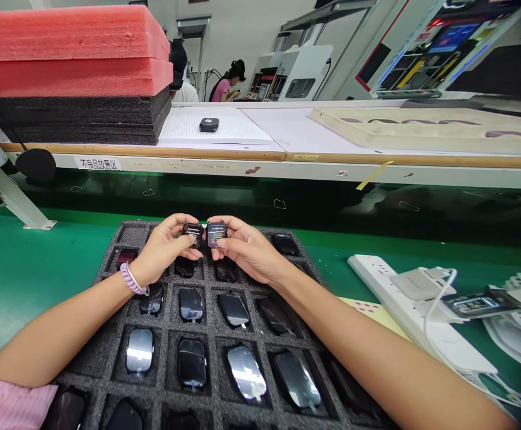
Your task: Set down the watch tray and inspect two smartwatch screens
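Observation:
My left hand (166, 248) is closed around a small square smartwatch body (193, 234), its thumb at the lower part of the lit screen. Beside it, my right hand (242, 245) grips a second smartwatch body (216, 234), which also shows lines of pale text too small to read. The two watches are side by side, with a narrow gap between them. Both hands are above the far rows of a black foam tray (162, 382). Single watch bodies lie in many of its pockets, such as a dark-screened one (192, 362) and a shiny one (139, 350).
A white power strip (413, 310) with a charger and cables lies to the right, beside a white fan (520, 316). Behind, a shelf (282, 156) carries red foam sheets (67, 51), a notebook (180, 128) with a black watch, and a pale tray (377, 134). Two people sit farther back.

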Demonstrator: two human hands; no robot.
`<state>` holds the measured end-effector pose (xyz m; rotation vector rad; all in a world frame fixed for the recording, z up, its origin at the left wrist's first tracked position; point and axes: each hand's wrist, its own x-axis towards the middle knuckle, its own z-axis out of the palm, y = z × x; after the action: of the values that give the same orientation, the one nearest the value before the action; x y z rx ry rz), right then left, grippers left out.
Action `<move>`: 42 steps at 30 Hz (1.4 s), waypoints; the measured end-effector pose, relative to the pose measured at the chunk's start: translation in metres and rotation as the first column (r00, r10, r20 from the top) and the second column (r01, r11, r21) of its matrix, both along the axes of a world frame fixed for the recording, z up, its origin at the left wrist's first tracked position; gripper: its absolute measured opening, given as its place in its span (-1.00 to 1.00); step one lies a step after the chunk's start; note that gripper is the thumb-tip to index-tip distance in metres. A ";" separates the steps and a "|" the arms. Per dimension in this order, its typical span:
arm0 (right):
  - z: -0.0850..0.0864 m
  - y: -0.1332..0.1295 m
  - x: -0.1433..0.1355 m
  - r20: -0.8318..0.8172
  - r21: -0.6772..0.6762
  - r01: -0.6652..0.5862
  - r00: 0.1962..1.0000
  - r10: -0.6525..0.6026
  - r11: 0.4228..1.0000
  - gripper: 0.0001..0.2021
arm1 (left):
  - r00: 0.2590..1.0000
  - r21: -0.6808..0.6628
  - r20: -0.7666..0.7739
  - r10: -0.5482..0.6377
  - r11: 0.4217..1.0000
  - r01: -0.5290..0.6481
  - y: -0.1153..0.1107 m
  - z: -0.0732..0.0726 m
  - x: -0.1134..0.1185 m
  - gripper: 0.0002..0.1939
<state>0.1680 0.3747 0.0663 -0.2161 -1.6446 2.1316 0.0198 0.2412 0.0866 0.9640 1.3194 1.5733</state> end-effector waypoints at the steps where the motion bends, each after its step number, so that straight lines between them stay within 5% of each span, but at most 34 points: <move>1: 0.001 0.000 0.000 0.001 0.000 0.002 1.000 -0.002 1.000 -0.57 | 1.000 0.001 -0.004 0.001 1.000 -0.001 0.000 0.000 0.000 -0.64; 18: -0.001 0.000 0.000 -0.009 0.017 -0.012 1.000 0.012 1.000 -0.52 | 1.000 0.029 0.015 -0.014 1.000 0.013 0.000 -0.002 0.000 -0.52; 30: 0.001 0.001 -0.003 -0.010 -0.080 -0.006 1.000 0.005 0.997 -0.60 | 0.994 0.007 0.110 -0.021 1.000 0.021 -0.001 0.001 0.000 -0.64; 42: -0.006 0.002 -0.004 -0.029 -0.016 0.036 0.999 -0.037 0.999 -0.60 | 0.993 -0.003 0.114 -0.038 0.999 0.038 -0.001 0.001 0.001 -0.57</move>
<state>0.1645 0.3767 0.0601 -0.2172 -1.5959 2.1116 0.0211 0.2405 0.0877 0.8785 1.2189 1.5718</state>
